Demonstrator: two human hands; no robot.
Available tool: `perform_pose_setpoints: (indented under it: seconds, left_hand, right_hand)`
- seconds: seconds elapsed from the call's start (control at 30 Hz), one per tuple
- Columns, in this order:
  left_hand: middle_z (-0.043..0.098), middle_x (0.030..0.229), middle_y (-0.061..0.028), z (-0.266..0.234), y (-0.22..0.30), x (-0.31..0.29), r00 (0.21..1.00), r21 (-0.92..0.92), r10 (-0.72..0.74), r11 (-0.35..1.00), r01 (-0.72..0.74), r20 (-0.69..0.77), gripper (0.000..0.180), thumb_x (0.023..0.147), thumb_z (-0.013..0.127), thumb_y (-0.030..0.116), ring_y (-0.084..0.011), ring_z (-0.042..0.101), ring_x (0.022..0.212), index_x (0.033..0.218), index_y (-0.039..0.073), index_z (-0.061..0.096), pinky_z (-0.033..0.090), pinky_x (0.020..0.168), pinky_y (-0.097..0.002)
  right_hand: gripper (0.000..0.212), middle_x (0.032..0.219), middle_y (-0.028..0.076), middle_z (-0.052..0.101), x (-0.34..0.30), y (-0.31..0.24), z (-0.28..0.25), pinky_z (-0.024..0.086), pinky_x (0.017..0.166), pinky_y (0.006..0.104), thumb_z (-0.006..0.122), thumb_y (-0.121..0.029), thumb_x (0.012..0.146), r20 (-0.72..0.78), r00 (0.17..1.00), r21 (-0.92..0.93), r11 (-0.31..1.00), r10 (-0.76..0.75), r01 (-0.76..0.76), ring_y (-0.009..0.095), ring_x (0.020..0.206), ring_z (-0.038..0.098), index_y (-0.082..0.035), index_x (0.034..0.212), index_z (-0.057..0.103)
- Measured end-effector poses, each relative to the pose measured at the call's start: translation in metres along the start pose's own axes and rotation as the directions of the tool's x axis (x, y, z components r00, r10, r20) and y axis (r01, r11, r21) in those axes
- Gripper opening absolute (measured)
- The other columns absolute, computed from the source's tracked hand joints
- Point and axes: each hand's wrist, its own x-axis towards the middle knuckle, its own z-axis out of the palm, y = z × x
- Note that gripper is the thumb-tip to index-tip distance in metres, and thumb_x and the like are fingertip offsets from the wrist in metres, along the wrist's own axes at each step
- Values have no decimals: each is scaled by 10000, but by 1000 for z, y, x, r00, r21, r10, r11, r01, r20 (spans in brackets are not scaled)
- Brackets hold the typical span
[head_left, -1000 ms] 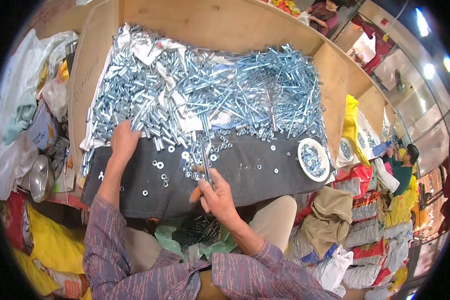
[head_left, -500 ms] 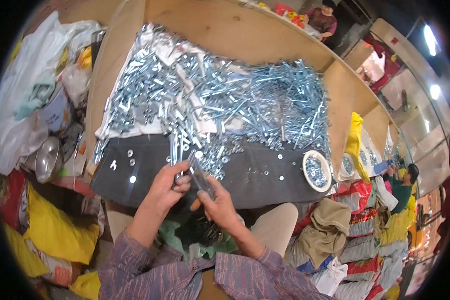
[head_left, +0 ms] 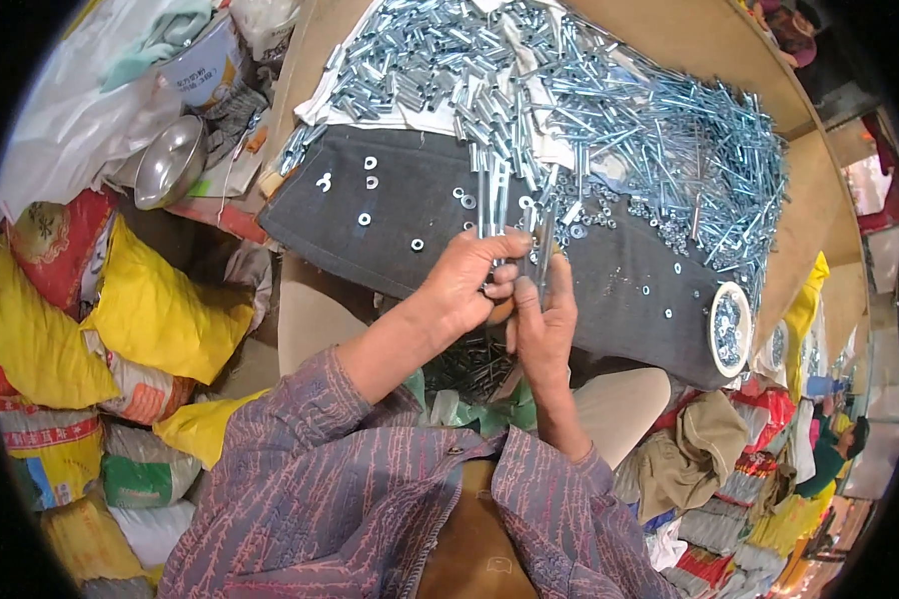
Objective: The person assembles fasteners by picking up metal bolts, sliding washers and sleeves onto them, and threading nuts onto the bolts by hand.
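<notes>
My left hand (head_left: 466, 280) is closed around several long, shiny metal rods (head_left: 487, 205), which stick up past the thumb. Close beside it, my right hand (head_left: 546, 324) pinches a slimmer bundle of metal rods (head_left: 546, 235) between thumb and fingers. The two hands nearly touch over the front edge of a dark cloth (head_left: 400, 205). Beyond them lies a heap of short metal tubes (head_left: 410, 75), and to its right a heap of long thin bolts (head_left: 704, 150). Loose washers (head_left: 418, 245) and nuts are scattered on the cloth. The lower ends of the rods are hidden by my fingers.
A white bowl (head_left: 729, 329) of small metal parts stands at the cloth's right corner. Wooden boards (head_left: 819, 190) wall the table. A metal bowl (head_left: 170, 163) and yellow sacks (head_left: 165, 299) are at left; more sacks and a co-worker (head_left: 837, 454) are at right.
The view has swung, so the table sits higher and farther right. My hands have come closer together, and my right hand has turned so its fingers point up along the rods.
</notes>
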Motion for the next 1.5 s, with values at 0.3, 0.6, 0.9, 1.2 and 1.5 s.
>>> perform_pose_setpoints:
  seconds: [0.3,0.6,0.9,1.2,1.5]
  left_hand:
    - [530,702,10,4,1,-5,998,215,66,974,-70,24,119,871,654,79,-17,435,482,921,21,564,310,369,-154]
    - [540,715,-1,22,-37,-7,989,150,144,979,-138,-29,129,885,632,102,-26,383,460,929,64,517,266,379,-181]
    - [603,737,-1,23,-32,-9,985,188,171,967,-173,28,134,888,615,155,-26,434,477,961,47,583,269,370,-184]
    - [597,732,-52,5,36,19,978,236,155,954,-185,142,169,882,629,190,-112,548,541,943,57,544,374,419,-197]
    - [641,849,-245,0,66,70,690,910,683,-406,87,239,387,759,701,246,-446,615,889,999,-21,556,471,775,-527]
  right_hand:
    - [337,712,17,594,9,-28,-30,334,371,168,531,-111,950,167,962,-49,976,216,-211,16,474,466,-33,1276,498]
    - [161,749,-13,545,28,1,-35,358,493,163,533,-149,955,-169,969,-241,961,-181,137,29,590,466,-31,1058,572]
    - [196,688,6,479,58,-17,-6,315,408,202,456,-178,980,-368,930,314,939,-17,141,67,504,421,-20,1064,536]
    - [198,620,0,532,35,-31,-30,335,391,195,451,-161,967,-314,945,112,992,92,-60,54,432,430,-18,1069,543]
    - [214,665,51,603,4,-18,-53,371,427,189,453,-201,984,-117,991,123,991,72,-57,44,454,460,-23,1063,541]
